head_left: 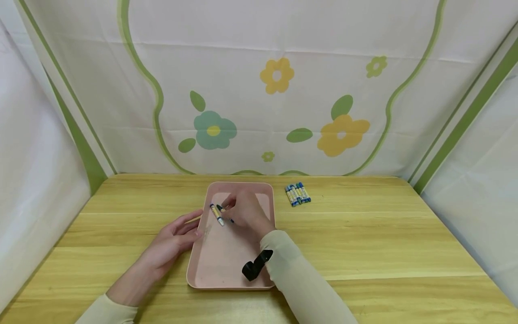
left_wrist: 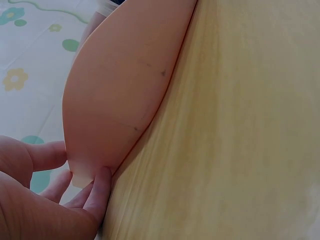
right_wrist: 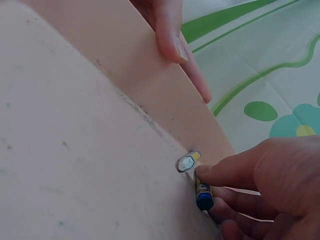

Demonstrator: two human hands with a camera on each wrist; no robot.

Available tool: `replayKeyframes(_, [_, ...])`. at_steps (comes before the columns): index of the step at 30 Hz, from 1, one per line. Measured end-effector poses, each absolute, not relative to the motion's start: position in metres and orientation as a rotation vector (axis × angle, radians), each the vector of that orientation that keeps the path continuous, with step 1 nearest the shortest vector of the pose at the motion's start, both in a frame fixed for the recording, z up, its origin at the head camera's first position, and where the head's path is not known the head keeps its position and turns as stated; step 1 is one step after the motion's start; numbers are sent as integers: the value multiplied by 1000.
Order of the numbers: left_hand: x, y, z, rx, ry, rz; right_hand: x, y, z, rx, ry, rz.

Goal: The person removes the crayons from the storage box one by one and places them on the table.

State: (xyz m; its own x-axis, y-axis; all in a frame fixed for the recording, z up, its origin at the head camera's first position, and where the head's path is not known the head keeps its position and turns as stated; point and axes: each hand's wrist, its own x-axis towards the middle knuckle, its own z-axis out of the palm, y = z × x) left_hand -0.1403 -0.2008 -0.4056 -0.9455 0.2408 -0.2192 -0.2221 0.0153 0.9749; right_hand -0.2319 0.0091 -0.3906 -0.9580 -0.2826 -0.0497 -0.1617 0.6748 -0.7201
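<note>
Item 1: shallow pink rectangular plastic tray (head_left: pixel 210 270), lying flat on the pale wooden desk (head_left: pixel 384 243) directly under both hands.

Item 2: small cylindrical batteries with blue-and-yellow wrappers. One battery (head_left: pixel 216 214) lies on the tray floor just left of the right hand's fingertips; a second battery (right_wrist: pixel 202 190) is pinched between the thumb and fingers of the right hand (head_left: pixel 246 210), low over the tray near its left wall (the wrist view shows the two lying close together, possibly touching).

Item 3: loose cluster of four or so matching batteries (head_left: pixel 297 194), on the desk beyond and to the right of the right hand, outside the tray and well apart from either hand.

Item 4: left hand (head_left: pixel 171 245), relaxed and unclenched, fingertips resting against the outer left rim of the tray, grasping nothing.

Progress, as judged: one battery is down in the tray, one is at the tray floor but not yet released, and the cluster on the desk remains unhandled, so the larger share appears left.
</note>
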Motion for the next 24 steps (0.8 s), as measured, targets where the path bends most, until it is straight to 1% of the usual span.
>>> replayKeyframes(18, [-140,-201,-404,0,1981,1994,-230,7,-389,-275,2747,-1111])
replayKeyframes(24, [-140,-201,-404,-4,1986,1985,-230,9,-389,-290,2743,-1165])
